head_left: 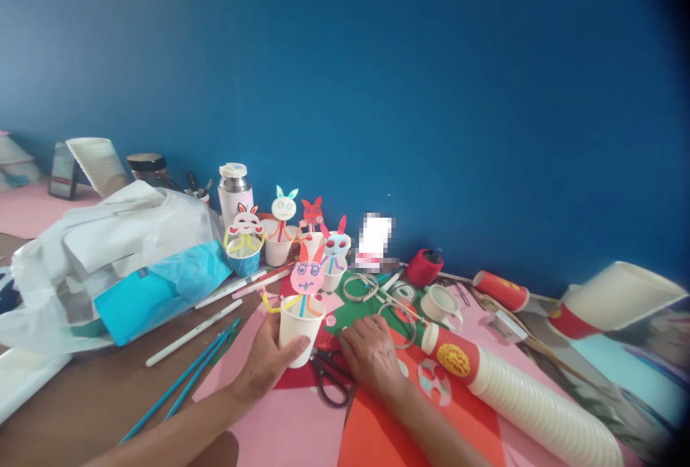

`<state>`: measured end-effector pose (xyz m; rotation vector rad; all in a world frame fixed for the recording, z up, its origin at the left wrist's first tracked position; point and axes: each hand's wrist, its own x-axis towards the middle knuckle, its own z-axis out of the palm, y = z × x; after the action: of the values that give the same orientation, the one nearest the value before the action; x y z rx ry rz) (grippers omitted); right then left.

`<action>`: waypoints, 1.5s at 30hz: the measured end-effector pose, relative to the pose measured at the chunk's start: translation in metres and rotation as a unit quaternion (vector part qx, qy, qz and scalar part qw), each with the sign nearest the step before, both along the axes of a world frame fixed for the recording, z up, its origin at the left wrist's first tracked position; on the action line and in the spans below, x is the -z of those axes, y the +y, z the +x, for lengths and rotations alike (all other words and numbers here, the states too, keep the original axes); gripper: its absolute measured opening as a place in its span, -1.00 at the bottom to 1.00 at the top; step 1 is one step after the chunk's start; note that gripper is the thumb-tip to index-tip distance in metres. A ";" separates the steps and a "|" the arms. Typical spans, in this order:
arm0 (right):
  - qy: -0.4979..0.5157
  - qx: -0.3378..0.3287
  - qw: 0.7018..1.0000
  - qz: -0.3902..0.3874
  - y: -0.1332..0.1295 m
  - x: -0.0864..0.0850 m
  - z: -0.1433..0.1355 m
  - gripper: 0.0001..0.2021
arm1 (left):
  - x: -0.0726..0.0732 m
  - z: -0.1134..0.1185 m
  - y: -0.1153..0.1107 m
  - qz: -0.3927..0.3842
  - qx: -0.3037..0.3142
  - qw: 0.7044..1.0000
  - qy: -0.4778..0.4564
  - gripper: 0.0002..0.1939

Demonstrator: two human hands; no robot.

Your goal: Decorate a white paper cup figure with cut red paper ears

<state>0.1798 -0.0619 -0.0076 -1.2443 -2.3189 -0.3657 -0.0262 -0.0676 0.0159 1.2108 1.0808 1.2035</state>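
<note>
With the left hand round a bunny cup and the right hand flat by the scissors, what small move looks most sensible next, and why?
Probably set the bunny cup down beside the finished bunny cups near the wall. The left hand has it in its grip, upright, with face and arms already on. The right hand rests flat on the red paper, next to the scissors, holding nothing.

Left forearm comes in from bottom-left, angled up and to the right, bare skin, wrist straight. Left hand (268, 363) is curled in a grip, thumb wrapped across the front pointing right, fingers hidden behind what it holds. Right forearm enters from bottom-right, angled up and to the left. Right hand (371, 355) is palm-down, lying flat, back of hand up, fingers loosely bent and reaching away from the body. Hands close together, not touching.
</note>
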 end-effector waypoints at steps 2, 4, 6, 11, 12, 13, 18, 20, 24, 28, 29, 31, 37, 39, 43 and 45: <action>-0.001 0.002 1.000 -0.003 0.000 0.000 0.000 -0.74 | -0.002 0.000 0.000 0.003 -0.002 1.000 0.008 -0.47; -0.002 0.005 1.000 -0.009 -0.001 0.000 0.000 -0.74 | -0.004 0.000 0.000 0.008 -0.004 1.000 0.018 -0.47; -0.002 0.005 1.000 -0.010 -0.001 0.000 0.000 -0.74 | -0.005 0.000 0.000 0.010 -0.009 1.000 0.026 -0.47; 0.003 -0.001 1.000 0.007 -0.001 0.001 0.000 -0.72 | -0.002 0.001 -0.001 0.020 -0.010 0.999 0.023 -0.47; 0.003 -0.002 1.000 0.008 -0.001 0.000 0.000 -0.72 | -0.001 0.000 -0.001 0.021 -0.009 1.000 0.020 -0.47; 0.002 -0.002 1.000 0.007 -0.001 0.000 0.000 -0.72 | 0.000 0.000 -0.001 0.021 -0.008 1.000 0.019 -0.47; 0.006 0.002 1.000 -0.016 -0.002 -0.002 -0.001 -0.74 | 0.001 -0.001 0.000 0.022 -0.003 0.999 0.024 -0.46; 0.007 0.005 1.000 -0.018 -0.002 -0.001 -0.001 -0.75 | 0.000 0.000 0.000 0.021 -0.003 0.999 0.029 -0.47; 0.001 0.007 1.000 -0.017 -0.001 0.001 0.000 -0.75 | -0.004 0.001 -0.001 0.016 -0.002 0.999 0.035 -0.48; -0.001 0.008 1.000 -0.015 -0.001 0.002 0.001 -0.75 | -0.006 0.003 -0.001 0.019 -0.001 1.000 0.024 -0.48; -0.001 0.008 1.000 -0.016 0.000 0.002 0.001 -0.75 | -0.006 0.003 0.000 0.016 -0.002 1.000 0.021 -0.47; -0.002 0.009 1.000 -0.018 0.000 0.002 0.001 -0.75 | -0.005 0.003 0.000 0.010 -0.002 1.000 0.019 -0.47; -0.001 0.010 1.000 -0.022 -0.001 0.002 0.000 -0.76 | -0.001 0.000 0.000 0.011 -0.006 1.000 0.024 -0.50; -0.001 0.009 1.000 -0.022 -0.001 0.002 0.000 -0.76 | -0.001 0.000 0.000 0.007 -0.008 1.000 0.020 -0.50; 0.001 0.012 1.000 -0.019 -0.001 0.001 0.000 -0.75 | -0.001 0.001 0.000 0.011 -0.005 1.000 0.002 -0.51; 0.001 0.012 1.000 -0.018 -0.001 0.001 0.000 -0.75 | -0.001 0.001 0.000 0.015 -0.003 1.000 0.000 -0.51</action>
<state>0.1795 -0.0627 -0.0090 -1.2892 -2.3204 -0.3314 -0.0253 -0.0672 0.0169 1.2321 1.0714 1.2289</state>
